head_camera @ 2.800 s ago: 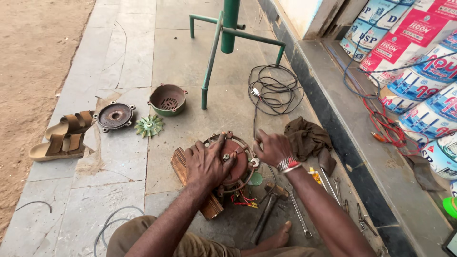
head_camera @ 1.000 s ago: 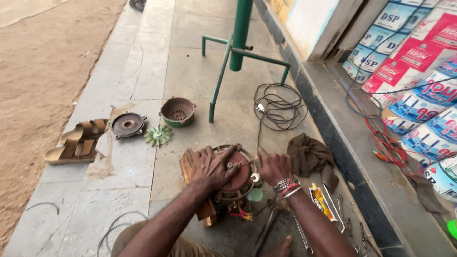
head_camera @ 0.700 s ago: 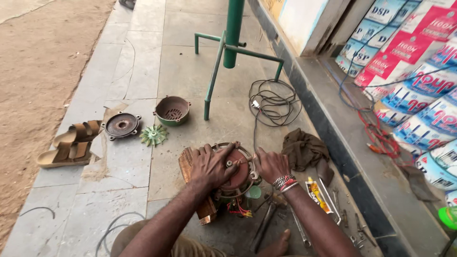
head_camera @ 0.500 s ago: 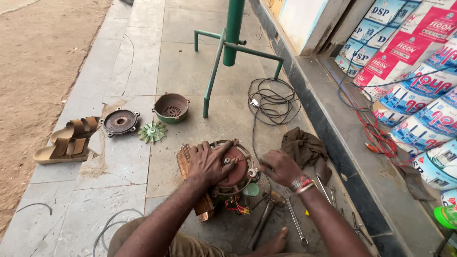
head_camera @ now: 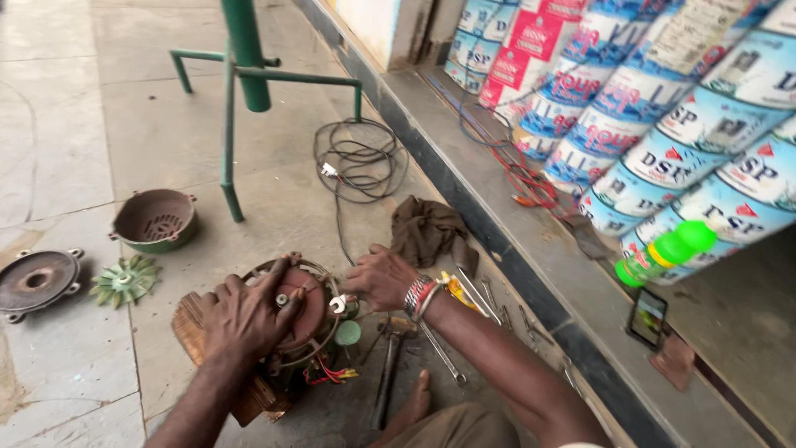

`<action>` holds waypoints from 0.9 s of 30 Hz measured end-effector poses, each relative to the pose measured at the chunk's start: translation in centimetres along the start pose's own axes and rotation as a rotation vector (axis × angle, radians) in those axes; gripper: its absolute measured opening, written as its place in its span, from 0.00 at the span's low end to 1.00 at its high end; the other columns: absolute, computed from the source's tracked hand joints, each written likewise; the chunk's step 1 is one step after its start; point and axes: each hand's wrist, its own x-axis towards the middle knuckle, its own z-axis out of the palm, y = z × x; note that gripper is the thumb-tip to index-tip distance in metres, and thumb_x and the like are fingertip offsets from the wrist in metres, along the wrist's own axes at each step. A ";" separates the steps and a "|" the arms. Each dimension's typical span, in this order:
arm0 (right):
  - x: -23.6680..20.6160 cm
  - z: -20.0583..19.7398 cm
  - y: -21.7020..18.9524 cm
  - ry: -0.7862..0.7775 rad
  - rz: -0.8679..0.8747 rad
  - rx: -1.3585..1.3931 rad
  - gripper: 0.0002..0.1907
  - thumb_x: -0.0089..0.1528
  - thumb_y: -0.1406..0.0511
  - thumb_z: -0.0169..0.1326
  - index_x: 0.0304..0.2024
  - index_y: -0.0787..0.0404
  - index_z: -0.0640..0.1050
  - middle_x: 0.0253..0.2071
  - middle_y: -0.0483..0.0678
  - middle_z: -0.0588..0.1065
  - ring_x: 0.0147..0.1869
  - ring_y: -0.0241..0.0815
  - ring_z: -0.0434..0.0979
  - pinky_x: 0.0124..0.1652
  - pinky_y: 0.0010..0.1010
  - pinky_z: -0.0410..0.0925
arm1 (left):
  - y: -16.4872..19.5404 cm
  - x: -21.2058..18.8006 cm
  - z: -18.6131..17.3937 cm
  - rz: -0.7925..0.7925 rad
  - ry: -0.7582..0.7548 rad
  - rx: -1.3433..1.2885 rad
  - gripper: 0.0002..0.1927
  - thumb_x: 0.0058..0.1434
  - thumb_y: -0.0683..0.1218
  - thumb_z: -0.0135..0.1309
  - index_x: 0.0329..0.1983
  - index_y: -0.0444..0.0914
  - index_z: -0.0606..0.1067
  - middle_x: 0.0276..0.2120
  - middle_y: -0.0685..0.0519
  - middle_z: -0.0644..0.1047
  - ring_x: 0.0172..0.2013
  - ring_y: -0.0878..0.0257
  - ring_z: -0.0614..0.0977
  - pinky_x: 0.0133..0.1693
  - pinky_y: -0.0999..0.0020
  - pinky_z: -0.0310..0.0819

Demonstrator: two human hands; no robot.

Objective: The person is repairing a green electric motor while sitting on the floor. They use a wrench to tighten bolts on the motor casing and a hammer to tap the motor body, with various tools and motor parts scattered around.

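The left hand lies spread, fingers apart, on the round motor sitting on the near floor. The right hand is closed on a spanner at the motor's right edge.

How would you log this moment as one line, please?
left hand: pressing on motor | right hand: holding spanner at motor

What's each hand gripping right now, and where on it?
Left hand presses down on the motor's top end plate. Right hand grips a spanner by its handle, head at the motor.
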 end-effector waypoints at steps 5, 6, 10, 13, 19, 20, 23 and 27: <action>-1.2 0.5 -0.7 0.036 -0.013 -0.011 0.07 0.62 0.58 0.58 0.41 0.48 0.82 0.29 0.39 0.74 0.36 0.39 0.74 0.46 0.41 0.65 | 0.4 -1.6 0.8 0.015 0.032 0.024 0.41 0.61 0.78 0.30 0.78 0.65 0.52 0.46 0.38 0.74 0.45 0.48 0.78 0.48 0.51 0.66; -1.4 0.6 -0.8 0.066 -0.028 0.011 0.10 0.62 0.54 0.59 0.40 0.50 0.81 0.29 0.40 0.74 0.35 0.40 0.74 0.45 0.42 0.65 | 0.4 -1.7 1.0 0.017 0.039 0.023 0.42 0.61 0.78 0.30 0.78 0.64 0.52 0.46 0.38 0.74 0.45 0.48 0.78 0.48 0.51 0.66; -2.2 1.2 -1.5 0.115 0.057 -0.077 0.15 0.61 0.52 0.60 0.29 0.55 0.77 0.29 0.43 0.74 0.40 0.41 0.75 0.47 0.41 0.66 | 0.6 -2.0 1.9 0.013 0.073 -0.005 0.42 0.60 0.78 0.33 0.77 0.65 0.54 0.45 0.38 0.74 0.46 0.47 0.78 0.50 0.51 0.65; -2.3 1.5 -1.9 0.201 0.089 -0.039 0.15 0.59 0.53 0.60 0.28 0.56 0.76 0.29 0.44 0.75 0.40 0.44 0.75 0.45 0.40 0.66 | 0.7 -1.5 2.6 -0.003 0.083 -0.022 0.42 0.60 0.78 0.35 0.77 0.64 0.55 0.45 0.38 0.75 0.47 0.46 0.78 0.51 0.50 0.65; -2.6 1.0 -3.0 0.112 0.143 -0.011 0.06 0.48 0.64 0.60 0.27 0.55 0.76 0.29 0.46 0.75 0.42 0.47 0.76 0.45 0.41 0.66 | 0.6 -1.4 4.7 -0.024 0.133 -0.045 0.40 0.60 0.75 0.38 0.76 0.65 0.57 0.49 0.41 0.75 0.51 0.47 0.76 0.55 0.44 0.60; -2.7 0.9 -3.3 0.090 0.164 0.007 0.07 0.46 0.65 0.60 0.27 0.55 0.77 0.30 0.46 0.75 0.42 0.48 0.76 0.44 0.41 0.66 | 0.4 -1.5 5.0 0.009 0.213 -0.020 0.39 0.60 0.75 0.39 0.74 0.64 0.57 0.48 0.40 0.75 0.51 0.47 0.76 0.54 0.40 0.58; -2.6 0.8 -4.4 0.059 0.208 0.000 0.06 0.48 0.65 0.60 0.27 0.54 0.77 0.29 0.47 0.76 0.42 0.49 0.76 0.42 0.44 0.64 | -0.1 -1.1 5.1 0.121 0.602 0.131 0.40 0.59 0.79 0.37 0.70 0.61 0.59 0.45 0.35 0.74 0.46 0.41 0.76 0.50 0.38 0.60; -2.4 1.2 -5.3 -0.029 0.283 -0.073 0.04 0.55 0.64 0.59 0.28 0.55 0.77 0.31 0.47 0.76 0.42 0.47 0.76 0.43 0.44 0.64 | -0.2 -0.7 4.5 0.046 0.001 -0.055 0.42 0.66 0.75 0.29 0.80 0.55 0.49 0.44 0.36 0.72 0.42 0.47 0.75 0.48 0.47 0.63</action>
